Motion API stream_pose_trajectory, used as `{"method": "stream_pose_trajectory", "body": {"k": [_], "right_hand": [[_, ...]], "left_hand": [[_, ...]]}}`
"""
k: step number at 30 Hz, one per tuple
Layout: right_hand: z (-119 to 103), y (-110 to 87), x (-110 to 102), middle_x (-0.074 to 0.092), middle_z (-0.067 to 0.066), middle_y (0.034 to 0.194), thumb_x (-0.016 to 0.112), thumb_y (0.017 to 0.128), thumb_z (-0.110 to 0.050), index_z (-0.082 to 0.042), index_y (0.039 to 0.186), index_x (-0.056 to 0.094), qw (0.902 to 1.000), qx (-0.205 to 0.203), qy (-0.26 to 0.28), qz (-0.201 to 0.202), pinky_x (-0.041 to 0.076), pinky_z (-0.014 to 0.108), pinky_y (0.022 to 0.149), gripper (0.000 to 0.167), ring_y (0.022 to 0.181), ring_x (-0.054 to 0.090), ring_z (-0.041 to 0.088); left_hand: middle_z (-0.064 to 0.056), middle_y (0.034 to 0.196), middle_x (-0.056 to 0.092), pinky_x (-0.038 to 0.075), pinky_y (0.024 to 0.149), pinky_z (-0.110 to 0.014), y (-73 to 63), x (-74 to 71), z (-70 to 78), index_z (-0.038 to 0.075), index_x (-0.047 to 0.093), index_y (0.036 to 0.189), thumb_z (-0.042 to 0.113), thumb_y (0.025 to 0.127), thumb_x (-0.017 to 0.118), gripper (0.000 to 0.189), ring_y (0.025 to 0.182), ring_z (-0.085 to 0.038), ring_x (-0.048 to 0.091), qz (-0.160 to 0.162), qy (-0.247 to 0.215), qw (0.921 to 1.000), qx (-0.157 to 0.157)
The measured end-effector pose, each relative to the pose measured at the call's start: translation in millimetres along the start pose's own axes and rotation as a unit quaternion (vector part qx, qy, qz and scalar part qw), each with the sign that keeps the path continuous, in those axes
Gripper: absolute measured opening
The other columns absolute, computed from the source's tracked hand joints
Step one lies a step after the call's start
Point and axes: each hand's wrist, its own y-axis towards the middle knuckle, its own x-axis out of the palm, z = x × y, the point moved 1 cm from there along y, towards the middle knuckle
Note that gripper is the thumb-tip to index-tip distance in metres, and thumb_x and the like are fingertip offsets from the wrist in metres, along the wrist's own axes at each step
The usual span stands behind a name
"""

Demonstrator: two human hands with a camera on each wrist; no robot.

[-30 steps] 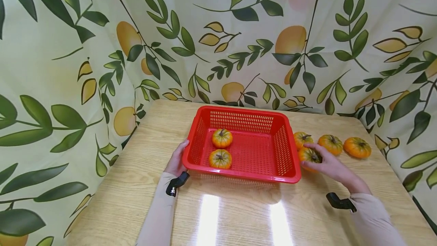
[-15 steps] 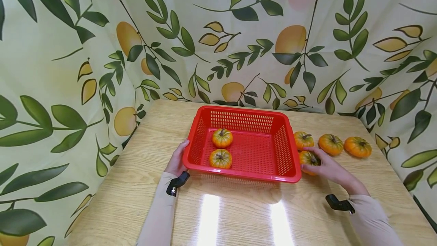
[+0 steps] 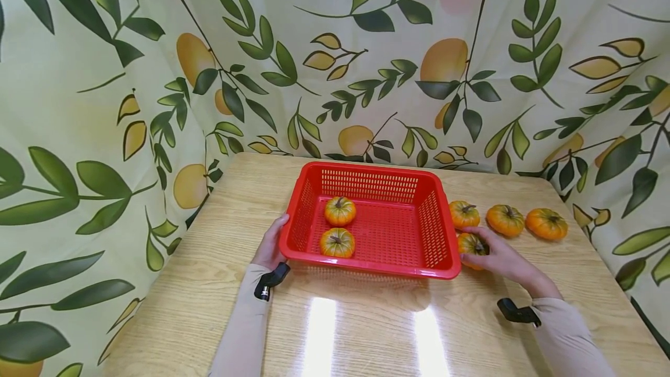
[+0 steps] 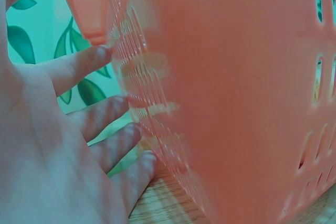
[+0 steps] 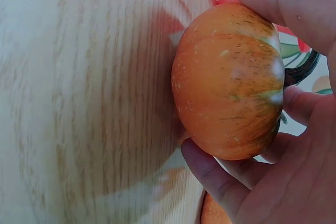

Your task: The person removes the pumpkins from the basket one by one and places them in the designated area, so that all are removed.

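Note:
A red plastic basket (image 3: 379,223) with slotted walls stands mid-table, holding two small orange pumpkins, a rear pumpkin (image 3: 340,211) and a front pumpkin (image 3: 337,243), at its left. My left hand (image 3: 269,246) rests against the basket's left side; in the left wrist view its fairly straight fingers (image 4: 113,111) touch the outer wall below the rim. Beyond the basket's right wall, my right hand (image 3: 497,255) grips another orange pumpkin (image 5: 228,82), thumb on one side and fingers on the other. The pumpkin's dark stem points toward the palm, and its base is close to the wooden surface.
More pumpkins sit on the wooden table (image 3: 235,202) behind the right hand: a near one (image 3: 463,213) beside the basket wall, a middle one (image 3: 505,220) and a far-right one (image 3: 546,224). A leaf-and-fruit patterned cloth (image 3: 314,74) hangs behind and along both sides.
My right hand has drawn slightly toward the person, its fingers settling around the pumpkin at the basket's right. The left hand and the basket have stayed in place.

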Motion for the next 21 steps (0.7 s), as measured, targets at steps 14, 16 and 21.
{"method": "stream_pose_trajectory", "body": {"k": [14, 16, 21], "right_hand": [[-1.8, -2.7, 2.4, 0.034, 0.034, 0.152, 0.073, 0.092, -0.028, 0.001, 0.148, 0.037, 0.9998, 0.017, -0.004, -0.008, 0.026, 0.079, 0.105, 0.073, 0.137, 0.03, 0.054], [-1.3, -3.3, 2.5, 0.033, 0.034, 0.152, 0.073, 0.092, -0.029, 0.001, 0.149, 0.037, 0.9997, 0.021, -0.004, -0.01, 0.026, 0.079, 0.105, 0.074, 0.137, 0.03, 0.054], [0.8, -3.9, 3.2, 0.03, 0.034, 0.153, 0.072, 0.091, -0.033, -0.001, 0.149, 0.036, 0.9995, 0.027, -0.002, -0.015, 0.026, 0.08, 0.104, 0.076, 0.138, 0.028, 0.055]], "left_hand": [[0.0, 0.123, 0.064, 0.056, 0.093, -0.033, 1.4, -1.3, -0.5, 0.023, 0.042, 0.143, 0.039, 0.108, 0.037, 0.039, 0.108, -0.017, 0.064, -0.004, 0.0, 1.0, 0.001], [0.0, 0.123, 0.064, 0.056, 0.092, -0.033, 2.1, -2.6, -1.7, 0.023, 0.042, 0.143, 0.04, 0.107, 0.038, 0.04, 0.108, -0.016, 0.064, -0.001, 0.001, 1.0, 0.0], [-0.001, 0.122, 0.065, 0.058, 0.09, -0.033, 2.8, -4.8, -3.6, 0.023, 0.043, 0.142, 0.042, 0.106, 0.041, 0.041, 0.106, -0.016, 0.065, 0.007, 0.002, 1.0, -0.004]]}}
